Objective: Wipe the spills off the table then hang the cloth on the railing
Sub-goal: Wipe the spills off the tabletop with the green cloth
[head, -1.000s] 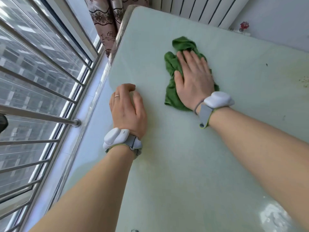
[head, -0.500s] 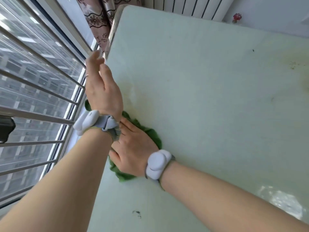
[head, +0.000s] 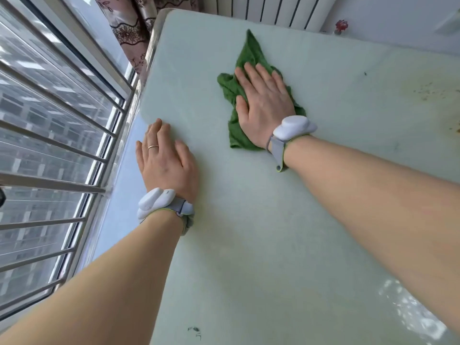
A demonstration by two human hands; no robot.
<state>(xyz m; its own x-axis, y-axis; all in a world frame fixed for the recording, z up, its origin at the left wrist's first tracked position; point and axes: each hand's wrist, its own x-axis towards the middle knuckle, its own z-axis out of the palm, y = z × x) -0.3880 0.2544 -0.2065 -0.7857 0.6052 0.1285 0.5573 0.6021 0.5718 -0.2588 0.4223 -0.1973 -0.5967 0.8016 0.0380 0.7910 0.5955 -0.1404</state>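
The right hand [head: 265,105] lies flat on the green cloth [head: 245,61], fingers [head: 251,73] spread wide and pressing it to the pale table [head: 273,232]. The left hand [head: 165,160] rests palm-down near the table's left edge, fingers together, holding nothing. The railing [head: 52,143] runs along the window at left. Brownish spills [head: 428,92] speckle the table's far right.

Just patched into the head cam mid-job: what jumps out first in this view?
The green cloth, crumpled on the pale table toward its far end, with the right hand pressed flat on it. The left hand rests palm-down near the table's left edge, beside the metal railing. Brownish speckled stains mark the table at far right.
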